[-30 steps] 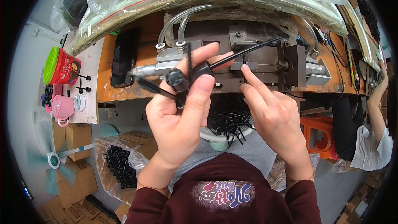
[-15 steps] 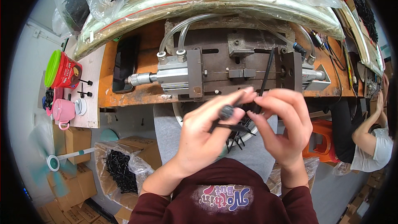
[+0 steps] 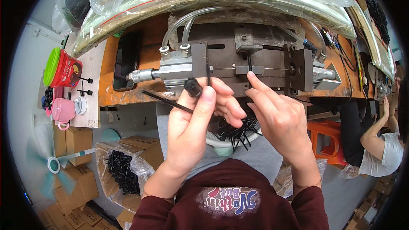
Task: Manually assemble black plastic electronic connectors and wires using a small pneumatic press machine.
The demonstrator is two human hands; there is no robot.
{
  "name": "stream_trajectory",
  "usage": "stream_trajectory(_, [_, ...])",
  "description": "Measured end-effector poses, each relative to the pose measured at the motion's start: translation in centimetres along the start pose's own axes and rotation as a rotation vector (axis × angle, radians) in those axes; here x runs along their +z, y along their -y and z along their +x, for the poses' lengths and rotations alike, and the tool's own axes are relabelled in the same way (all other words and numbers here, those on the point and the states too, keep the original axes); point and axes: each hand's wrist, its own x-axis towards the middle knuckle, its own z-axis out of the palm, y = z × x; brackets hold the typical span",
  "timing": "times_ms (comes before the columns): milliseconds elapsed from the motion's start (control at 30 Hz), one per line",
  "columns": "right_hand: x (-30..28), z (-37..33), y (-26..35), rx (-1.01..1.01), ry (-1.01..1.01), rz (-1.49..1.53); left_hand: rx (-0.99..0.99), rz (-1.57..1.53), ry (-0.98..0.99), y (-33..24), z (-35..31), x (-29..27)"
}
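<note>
My left hand (image 3: 191, 121) is closed around several thin black plastic rods, thumb and fingers pinching them; one rod (image 3: 167, 101) sticks out to the left and a ribbed round black head (image 3: 193, 87) shows above the thumb. My right hand (image 3: 279, 123) reaches to the metal clamping fixture (image 3: 242, 70), its index fingertip against a black rod (image 3: 250, 59) lying across the small central block. The rod's lower end is partly hidden by my fingers. Below my hands, a white basket (image 3: 213, 139) on my lap holds many such black rods (image 3: 240, 132).
Pneumatic cylinders (image 3: 177, 74) flank the fixture, with clear hoses (image 3: 187, 21). A black phone (image 3: 126, 64) lies left on the bench. Further left are a red tub (image 3: 68, 70) and pink cup (image 3: 63, 110). Boxed rods (image 3: 121, 170) stand lower left; another person's arm (image 3: 377, 130) is far right.
My hands have moved apart. The left went left with its rods; the right brought a rod to the fixture's central block, where it now lies.
</note>
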Motion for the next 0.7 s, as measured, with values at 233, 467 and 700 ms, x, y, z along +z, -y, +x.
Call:
stream_trajectory(233, [-0.3, 0.2, 0.0, -0.065, -0.100, 0.066, 0.096, -0.046, -0.004, 0.5, 0.6, -0.2])
stream_trajectory(467, [-0.9, -0.6, 2.3, -0.196, -0.234, 0.309, -0.059, -0.241, 0.167, 2.4, 0.0, 1.2])
stream_trajectory(700, [-0.5, -1.1, 0.4, 0.084, -0.252, 0.314, 0.089, 0.341, 0.044, 0.5, -0.2, -0.6])
